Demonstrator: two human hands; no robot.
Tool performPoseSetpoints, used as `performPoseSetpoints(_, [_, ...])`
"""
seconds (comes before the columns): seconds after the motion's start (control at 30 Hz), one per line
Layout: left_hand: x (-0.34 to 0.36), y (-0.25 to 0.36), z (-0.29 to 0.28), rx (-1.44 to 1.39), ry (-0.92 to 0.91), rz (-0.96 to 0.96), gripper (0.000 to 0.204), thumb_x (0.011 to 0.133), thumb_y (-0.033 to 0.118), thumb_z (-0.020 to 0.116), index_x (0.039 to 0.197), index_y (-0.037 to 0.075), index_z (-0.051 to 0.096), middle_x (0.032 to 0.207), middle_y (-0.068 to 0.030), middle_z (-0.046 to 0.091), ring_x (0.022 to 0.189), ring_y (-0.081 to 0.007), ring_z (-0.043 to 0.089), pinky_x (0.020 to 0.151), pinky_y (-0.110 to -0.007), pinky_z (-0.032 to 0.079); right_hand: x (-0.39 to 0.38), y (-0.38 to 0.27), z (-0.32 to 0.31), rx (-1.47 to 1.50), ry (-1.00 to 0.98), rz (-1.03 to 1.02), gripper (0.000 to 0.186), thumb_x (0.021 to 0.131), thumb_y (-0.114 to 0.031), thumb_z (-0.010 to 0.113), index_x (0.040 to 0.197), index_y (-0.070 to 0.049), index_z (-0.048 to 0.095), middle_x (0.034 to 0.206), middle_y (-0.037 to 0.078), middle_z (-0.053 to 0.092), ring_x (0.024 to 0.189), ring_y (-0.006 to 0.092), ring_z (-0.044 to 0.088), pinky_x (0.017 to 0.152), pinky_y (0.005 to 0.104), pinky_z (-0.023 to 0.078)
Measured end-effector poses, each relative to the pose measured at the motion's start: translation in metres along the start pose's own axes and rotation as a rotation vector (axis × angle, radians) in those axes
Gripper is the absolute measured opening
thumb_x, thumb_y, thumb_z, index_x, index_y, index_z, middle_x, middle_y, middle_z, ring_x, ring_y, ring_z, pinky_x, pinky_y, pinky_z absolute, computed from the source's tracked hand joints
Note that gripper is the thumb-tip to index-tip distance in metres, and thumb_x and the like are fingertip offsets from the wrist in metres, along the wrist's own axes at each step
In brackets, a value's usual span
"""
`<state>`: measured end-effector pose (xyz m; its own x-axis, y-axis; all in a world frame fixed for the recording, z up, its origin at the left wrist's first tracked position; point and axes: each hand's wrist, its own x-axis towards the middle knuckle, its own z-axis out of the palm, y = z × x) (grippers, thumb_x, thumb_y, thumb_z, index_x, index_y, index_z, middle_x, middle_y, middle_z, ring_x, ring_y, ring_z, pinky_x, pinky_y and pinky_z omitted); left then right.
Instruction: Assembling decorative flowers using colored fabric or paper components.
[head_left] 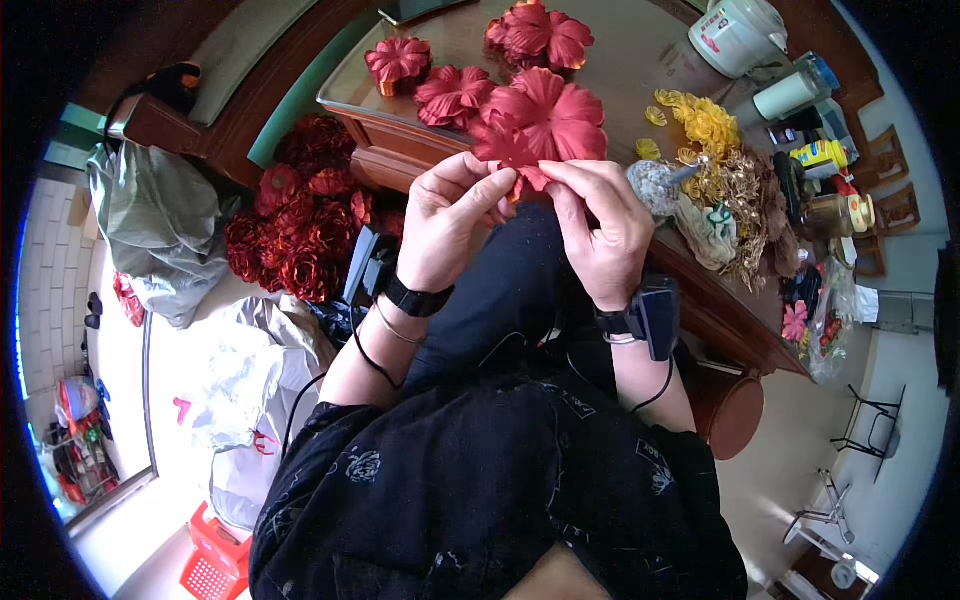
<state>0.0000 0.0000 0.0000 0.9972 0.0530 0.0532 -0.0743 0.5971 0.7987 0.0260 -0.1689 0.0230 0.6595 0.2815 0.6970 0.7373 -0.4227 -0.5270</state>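
Red cloth-like petal layer (pixel 507 146) with scalloped edges sits between a person's two bare hands, raised over the lap at the near edge of a brown wooden table with a glassy top (pixel 640 50), in the head camera's view. The left hand (pixel 452 207) pinches the piece between thumb and fingers, while the right hand (pixel 606 217) closes thumb and forefinger on its lower right side, where a small orange-edged red flap (pixel 531 181) shows; the fingers hide part of the hold. Each wrist bears a black strap with a dark box-shaped device, the left one (pixel 370 265) and the right one (pixel 658 317) trailing thin black cables. Just beyond the fingertips, a broad red artificial blossom (pixel 560 112) partly overlaps the held layer in view. More red petal clusters lie farther up the tabletop, among them a small ruffled one (pixel 398 63) near the left corner. To the right are bright yellow crinkled petals (pixel 708 120), a heap of gold-brown artificial foliage (pixel 757 215) and a white rounded kettle (pixel 737 38). Left of the table, dark red full-petalled artificial flowers (pixel 303 235) are massed together, above translucent white plastic bags (pixel 243 385) and, lower down, a red perforated plastic basket (pixel 216 562).
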Motion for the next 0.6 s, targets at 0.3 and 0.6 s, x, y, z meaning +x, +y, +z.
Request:
performPoseSetpoints(0.3, [-0.011, -0.015, 0.032, 0.161, -0.128, -0.032, 0.007, 0.088, 0.008, 0.065, 0.092, 0.002, 0.066, 0.074, -0.0017, 0.065, 0.065, -0.0069, 0.059, 0.060, -0.019, 0.045, -0.021, -0.008, -0.038, 0.945, -0.047, 0.927, 0.037, 0.096, -0.028, 0.056, 0.117, 0.002, 0.056, 0.088, 0.004, 0.063, 0.068, 0.0071, 0.060, 0.060, 0.0197, 0.048])
performPoseSetpoints(0.6, [-0.017, -0.025, 0.044, 0.191, -0.171, -0.107, 0.017, 0.089, 0.020, 0.066, 0.091, 0.003, 0.065, 0.076, -0.0021, 0.067, 0.068, -0.0073, 0.061, 0.062, -0.021, 0.046, -0.025, -0.006, -0.039, 0.797, 0.142, 0.639, 0.014, 0.088, -0.010, 0.067, 0.093, 0.002, 0.066, 0.081, -0.003, 0.065, 0.071, 0.0014, 0.053, 0.064, 0.0187, 0.044])
